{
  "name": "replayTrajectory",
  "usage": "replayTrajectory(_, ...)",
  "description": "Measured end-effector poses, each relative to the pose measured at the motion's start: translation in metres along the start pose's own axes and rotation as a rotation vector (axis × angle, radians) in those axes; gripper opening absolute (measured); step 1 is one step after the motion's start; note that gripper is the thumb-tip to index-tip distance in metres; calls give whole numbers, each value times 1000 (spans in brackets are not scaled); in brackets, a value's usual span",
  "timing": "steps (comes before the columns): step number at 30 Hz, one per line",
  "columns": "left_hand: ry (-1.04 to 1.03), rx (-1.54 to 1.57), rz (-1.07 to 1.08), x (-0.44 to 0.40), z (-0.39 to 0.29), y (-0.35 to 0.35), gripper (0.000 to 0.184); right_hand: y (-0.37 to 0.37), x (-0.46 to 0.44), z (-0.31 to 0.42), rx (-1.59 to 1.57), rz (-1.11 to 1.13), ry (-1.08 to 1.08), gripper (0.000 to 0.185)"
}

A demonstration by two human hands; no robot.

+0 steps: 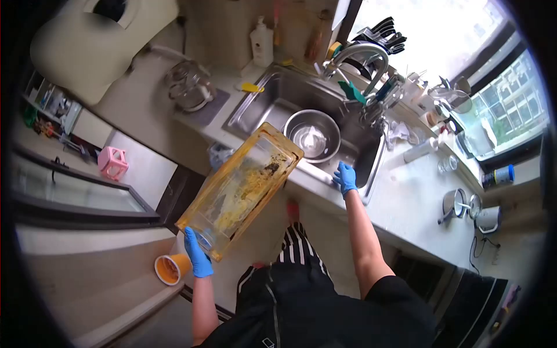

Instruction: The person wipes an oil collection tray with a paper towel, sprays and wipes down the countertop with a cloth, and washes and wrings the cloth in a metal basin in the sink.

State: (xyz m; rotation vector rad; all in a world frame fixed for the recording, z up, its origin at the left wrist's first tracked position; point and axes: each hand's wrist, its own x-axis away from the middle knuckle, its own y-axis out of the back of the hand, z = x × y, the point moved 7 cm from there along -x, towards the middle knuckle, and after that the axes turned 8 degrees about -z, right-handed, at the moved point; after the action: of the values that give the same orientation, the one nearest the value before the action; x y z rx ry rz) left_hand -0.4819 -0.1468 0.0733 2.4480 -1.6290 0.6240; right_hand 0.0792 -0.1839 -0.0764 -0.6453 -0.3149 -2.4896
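My left hand [198,253], in a blue glove, grips the lower end of a long rectangular panel [243,188] with a raised rim. Yellow-brown grease and dark spots coat the panel, which is tilted, its far end at the sink's front edge beside the bowl. Whether that end rests on the edge I cannot tell. My right hand [346,178], also blue-gloved, is over the front rim of the steel sink [278,95], thumb apart from loosely bent fingers, with nothing visible in it. Inside the sink sits a round metal bowl [313,136] with some water in it.
A curved faucet [362,49] rises behind the sink. Knives [383,35], bottles and jars crowd the windowsill side. A white pump bottle [262,43] and a glass pot [191,90] stand on the left counter. An orange bin [170,269] is low at left, near a pink stool [113,163].
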Motion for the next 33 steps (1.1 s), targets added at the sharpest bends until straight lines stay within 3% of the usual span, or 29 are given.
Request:
replayTrajectory(2,25,-65,13,-25,4,-45,45,-4,-57,-11,98,30,-212,63)
replayTrajectory(6,-89,-201,-27,-47,-32,-128,41,-27,-128,-59,34,97,-546,71)
replayTrajectory(7,-102,-212,-55,-54,-36,-140,41,-35,-164,-104,-104,82,-606,64)
replayTrajectory(10,-162,-250,-90,-76,-47,-175,38,-54,-184,-128,42,175,-645,50)
replayTrajectory(12,-264,-373,-79,-96,-52,-182,35,-53,-199,-128,121,149,-415,30)
replayTrajectory(15,-386,-445,-44,-114,-69,-204,32,-44,-169,-85,151,9,-365,27)
replayTrajectory(17,-315,-492,-57,-118,-77,-222,30,-26,-155,-78,180,-33,-378,27)
replayTrajectory(19,-392,-566,-66,-130,-85,-232,31,-8,-146,-65,205,-73,-372,27)
replayTrajectory(25,-353,-557,32,-174,-75,-260,39,36,-91,5,271,-122,-277,24)
replayTrajectory(29,-358,-605,161,-222,-46,-279,45,58,-43,56,301,-179,-160,27)
replayTrajectory(33,-316,-516,378,-241,-20,-308,46,69,13,105,378,-265,-233,25)
